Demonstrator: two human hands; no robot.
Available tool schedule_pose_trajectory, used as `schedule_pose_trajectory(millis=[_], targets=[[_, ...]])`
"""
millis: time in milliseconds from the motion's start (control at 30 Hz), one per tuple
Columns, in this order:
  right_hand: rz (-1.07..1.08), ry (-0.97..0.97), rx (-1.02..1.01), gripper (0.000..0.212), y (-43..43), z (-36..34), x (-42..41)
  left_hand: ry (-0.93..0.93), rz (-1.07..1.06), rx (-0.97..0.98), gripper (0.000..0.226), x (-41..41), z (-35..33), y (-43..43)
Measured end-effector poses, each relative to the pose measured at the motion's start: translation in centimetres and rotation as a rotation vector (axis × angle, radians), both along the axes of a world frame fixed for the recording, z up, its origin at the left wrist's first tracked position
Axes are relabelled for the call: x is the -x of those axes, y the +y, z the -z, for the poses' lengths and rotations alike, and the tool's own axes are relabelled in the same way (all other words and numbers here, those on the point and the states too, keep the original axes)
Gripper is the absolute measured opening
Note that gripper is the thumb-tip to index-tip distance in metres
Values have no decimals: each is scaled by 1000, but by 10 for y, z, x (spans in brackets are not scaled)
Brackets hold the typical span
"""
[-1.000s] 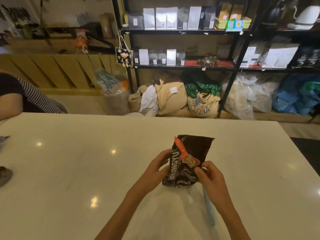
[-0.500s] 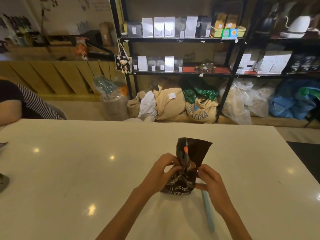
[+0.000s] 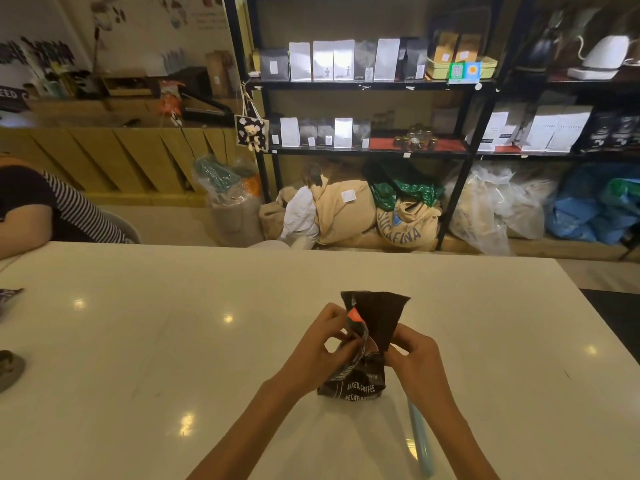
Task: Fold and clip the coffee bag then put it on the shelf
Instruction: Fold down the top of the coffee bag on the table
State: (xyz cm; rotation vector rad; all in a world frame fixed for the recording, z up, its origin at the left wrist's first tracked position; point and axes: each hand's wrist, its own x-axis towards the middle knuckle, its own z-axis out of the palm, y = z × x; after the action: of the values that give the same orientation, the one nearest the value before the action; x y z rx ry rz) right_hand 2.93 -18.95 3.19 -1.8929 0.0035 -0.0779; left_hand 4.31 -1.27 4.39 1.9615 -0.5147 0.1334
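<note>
A dark brown coffee bag with white lettering stands upright on the white table, its top flap spread open above a pinched waist. My left hand grips the bag's left side at the pinch. My right hand holds its right side at the same height. A light blue clip stick lies on the table beside my right forearm. The black metal shelf stands beyond the table with rows of white and dark coffee bags.
A person in a striped sleeve sits at the table's far left. Sacks and plastic bags are piled on the floor under the shelf. A dark packet edge lies at the table's left edge.
Both hands have squeezed the bag's middle inward, so its front now creases and the top flap flares. The camera view tilted slightly downward.
</note>
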Motion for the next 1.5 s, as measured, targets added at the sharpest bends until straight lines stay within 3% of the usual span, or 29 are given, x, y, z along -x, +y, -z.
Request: schedule_pose_trajectory(millis=[100,200,433,600,700,867,1033,1233,1367,1500], targets=[[-31,4,-49,31,1,-5,1,6,7,26,6,1,2,-5],[-69,3,-55,35,0,-9,3,-27,4,13,13,-2,7,-5],[3,14,-37,27,-10,2,2,-5,-112,117,4,1,9,8],[-7,-24,55,32,-3,-2,1,203,13,238,34,8,5,21],[-49,-55,96,34,6,-5,1,214,-115,287,36,10,-6,14],[-51,-82,105,32,12,-5,0,8,-181,207,18,7,-14,11],[-41,-111,179,42,7,-5,2,-121,-240,101,20,6,-19,21],[-67,-152,337,21,3,2,-1,-156,-168,-132,14,-2,-34,42],[-78,-167,349,25,6,2,-3,-30,-147,-154,10,-2,-43,47],[-103,-178,263,21,11,-4,-1,517,-101,-56,19,-4,-65,35]])
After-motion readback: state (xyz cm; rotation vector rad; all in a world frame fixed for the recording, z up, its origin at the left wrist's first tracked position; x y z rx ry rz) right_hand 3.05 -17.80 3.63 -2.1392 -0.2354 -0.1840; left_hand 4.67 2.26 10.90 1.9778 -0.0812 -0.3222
